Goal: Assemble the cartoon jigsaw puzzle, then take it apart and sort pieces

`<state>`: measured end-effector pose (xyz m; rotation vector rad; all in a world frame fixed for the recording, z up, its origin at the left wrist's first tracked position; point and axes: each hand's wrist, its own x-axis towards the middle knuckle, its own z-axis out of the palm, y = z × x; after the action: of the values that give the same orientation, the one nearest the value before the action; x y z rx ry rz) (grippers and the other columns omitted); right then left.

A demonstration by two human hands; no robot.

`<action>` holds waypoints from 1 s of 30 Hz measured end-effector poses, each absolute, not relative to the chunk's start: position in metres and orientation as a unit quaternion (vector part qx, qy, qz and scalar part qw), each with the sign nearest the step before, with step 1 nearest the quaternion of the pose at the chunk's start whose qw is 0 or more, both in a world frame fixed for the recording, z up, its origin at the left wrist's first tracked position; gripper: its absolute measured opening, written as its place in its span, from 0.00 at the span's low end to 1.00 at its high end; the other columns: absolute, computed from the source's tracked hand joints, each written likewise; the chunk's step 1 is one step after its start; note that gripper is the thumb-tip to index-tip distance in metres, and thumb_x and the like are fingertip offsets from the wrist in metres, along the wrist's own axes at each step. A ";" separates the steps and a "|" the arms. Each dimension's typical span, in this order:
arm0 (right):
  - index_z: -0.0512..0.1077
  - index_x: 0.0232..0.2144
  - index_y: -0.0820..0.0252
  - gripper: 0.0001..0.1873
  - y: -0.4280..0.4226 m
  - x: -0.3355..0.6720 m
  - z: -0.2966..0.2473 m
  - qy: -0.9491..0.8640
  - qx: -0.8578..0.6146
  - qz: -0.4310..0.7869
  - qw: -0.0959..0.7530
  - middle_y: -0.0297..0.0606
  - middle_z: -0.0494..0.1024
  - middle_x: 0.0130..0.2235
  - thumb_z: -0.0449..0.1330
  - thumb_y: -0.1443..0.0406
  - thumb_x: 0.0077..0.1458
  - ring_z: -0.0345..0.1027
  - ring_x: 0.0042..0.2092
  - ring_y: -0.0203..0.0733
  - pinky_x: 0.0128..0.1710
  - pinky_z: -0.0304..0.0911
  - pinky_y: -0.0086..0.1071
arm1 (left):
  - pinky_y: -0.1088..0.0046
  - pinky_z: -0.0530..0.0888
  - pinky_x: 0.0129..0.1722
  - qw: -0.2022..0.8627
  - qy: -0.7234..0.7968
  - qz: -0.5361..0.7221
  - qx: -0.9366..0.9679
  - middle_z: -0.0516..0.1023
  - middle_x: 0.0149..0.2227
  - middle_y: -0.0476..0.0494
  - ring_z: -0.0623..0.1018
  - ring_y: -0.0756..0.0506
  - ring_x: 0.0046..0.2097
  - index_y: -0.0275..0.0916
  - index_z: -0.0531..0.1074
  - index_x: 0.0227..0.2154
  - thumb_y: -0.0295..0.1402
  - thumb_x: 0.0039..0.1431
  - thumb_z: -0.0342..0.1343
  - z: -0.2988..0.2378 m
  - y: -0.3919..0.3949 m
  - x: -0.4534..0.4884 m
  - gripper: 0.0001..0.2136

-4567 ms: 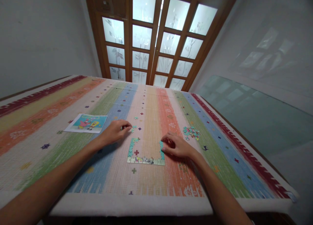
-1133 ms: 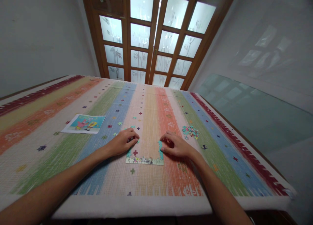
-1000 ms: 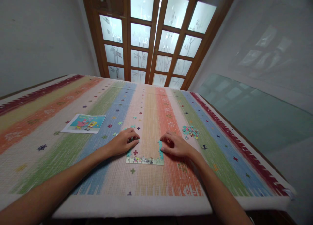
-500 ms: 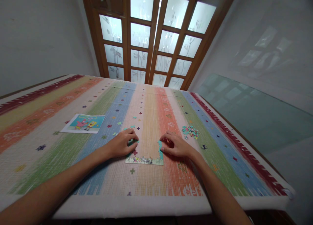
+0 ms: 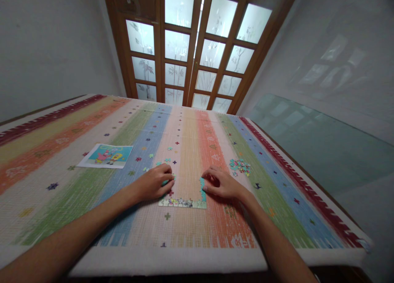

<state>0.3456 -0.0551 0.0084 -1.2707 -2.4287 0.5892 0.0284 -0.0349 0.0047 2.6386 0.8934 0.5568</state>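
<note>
A partly joined jigsaw puzzle (image 5: 183, 203) lies flat near the table's front, with a bottom row and a teal right-hand column (image 5: 203, 195) forming a corner. At the top of that column, my right hand (image 5: 220, 183) has its thumb and curled fingers against the teal pieces. My left hand (image 5: 155, 181) is above the row's left end, its fingers closed around a teal puzzle piece (image 5: 165, 183) that is mostly hidden. Several loose teal pieces (image 5: 158, 164) lie just beyond my left hand.
A heap of loose puzzle pieces (image 5: 240, 166) lies right of my right hand. To the left is a printed cartoon picture (image 5: 107, 156). A striped, patterned tablecloth (image 5: 189, 143) covers the table. Wooden glazed doors (image 5: 197, 65) stand behind it, and a glass panel (image 5: 308, 139) at the right.
My left fingers have drawn closer together around the teal piece and shifted slightly. My right hand stays at the teal column.
</note>
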 end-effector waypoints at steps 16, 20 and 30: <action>0.73 0.42 0.58 0.12 -0.055 0.346 0.008 -0.854 -0.442 0.212 0.171 0.39 0.72 0.37 0.63 0.58 0.58 0.67 0.37 0.43 0.39 0.62 0.39 | 0.53 0.70 0.56 -0.022 0.492 0.179 0.851 0.74 0.44 0.34 0.72 0.33 0.49 0.36 0.79 0.42 0.36 0.63 0.50 -0.002 0.031 -0.040 0.15; 0.73 0.41 0.58 0.12 -0.055 0.345 0.008 -0.853 -0.443 0.215 0.173 0.39 0.72 0.37 0.63 0.58 0.58 0.67 0.37 0.43 0.38 0.62 0.38 | 0.55 0.70 0.56 0.004 0.507 0.189 0.841 0.75 0.42 0.36 0.73 0.35 0.49 0.38 0.79 0.40 0.37 0.63 0.50 -0.007 0.036 -0.043 0.14; 0.73 0.42 0.58 0.12 -0.056 0.344 0.009 -0.848 -0.446 0.225 0.177 0.38 0.72 0.38 0.62 0.59 0.58 0.65 0.35 0.41 0.36 0.61 0.36 | 0.55 0.73 0.52 0.045 0.515 0.233 0.823 0.77 0.38 0.39 0.74 0.36 0.45 0.39 0.75 0.34 0.38 0.60 0.52 -0.006 0.038 -0.036 0.10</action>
<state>0.3443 -0.0557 0.0087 -1.2630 -2.4010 0.6358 -0.0358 0.0380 -0.0059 2.5149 1.5740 0.7119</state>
